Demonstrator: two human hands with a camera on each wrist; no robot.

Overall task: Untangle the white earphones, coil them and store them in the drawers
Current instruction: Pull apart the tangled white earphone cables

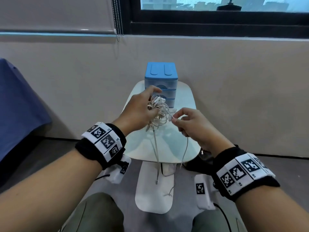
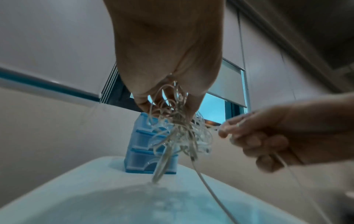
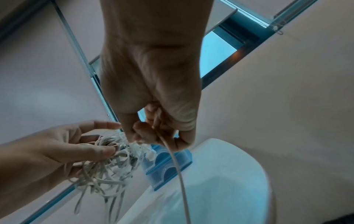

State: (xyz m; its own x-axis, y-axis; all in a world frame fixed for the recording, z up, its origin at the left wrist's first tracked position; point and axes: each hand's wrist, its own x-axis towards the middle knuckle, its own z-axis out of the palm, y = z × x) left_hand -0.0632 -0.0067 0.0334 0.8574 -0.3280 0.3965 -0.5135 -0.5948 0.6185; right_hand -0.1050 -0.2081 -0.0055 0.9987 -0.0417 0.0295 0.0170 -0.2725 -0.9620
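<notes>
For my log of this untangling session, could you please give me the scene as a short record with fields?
left hand: grips the tangled earphones above the table
right hand: pinches one strand pulled from the tangle
loose ends: two cords hang past the table's near edge
drawers: blue, three, all closed, at the table's far end
stage: untangling; nothing coiled or stored yet

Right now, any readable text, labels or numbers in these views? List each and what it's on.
No readable text.
Left wristband: square black-and-white code tags; the tiny characters beside them are too small to read.
Right wristband: same.
Blue drawers: no label visible.
Earphones: no marking legible.
</notes>
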